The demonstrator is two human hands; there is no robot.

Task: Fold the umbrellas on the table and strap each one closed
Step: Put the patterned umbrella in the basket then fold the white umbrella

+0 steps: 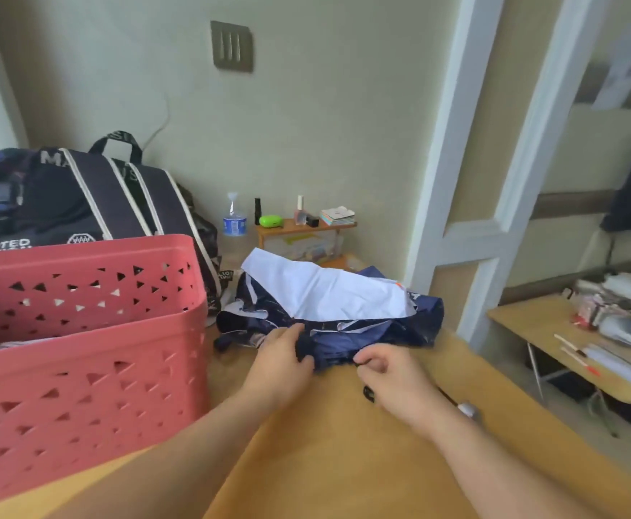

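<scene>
A navy and white umbrella point(329, 305) lies loosely bunched on the wooden table point(325, 451), past both hands. My left hand point(280, 363) grips the dark fabric at the near edge of the bundle. My right hand point(389, 376) pinches the navy fabric close to it, fingers curled. A small black piece point(368, 393) shows just below my right hand, and a thin dark cord with a white end point(465, 408) runs out to its right.
A red perforated plastic basket point(81, 354) stands at the left on the table. Behind it leans a black backpack point(93, 200). A water bottle point(234, 217) and a small wooden shelf point(302, 228) with small items sit by the wall. A cluttered desk point(583, 346) stands right.
</scene>
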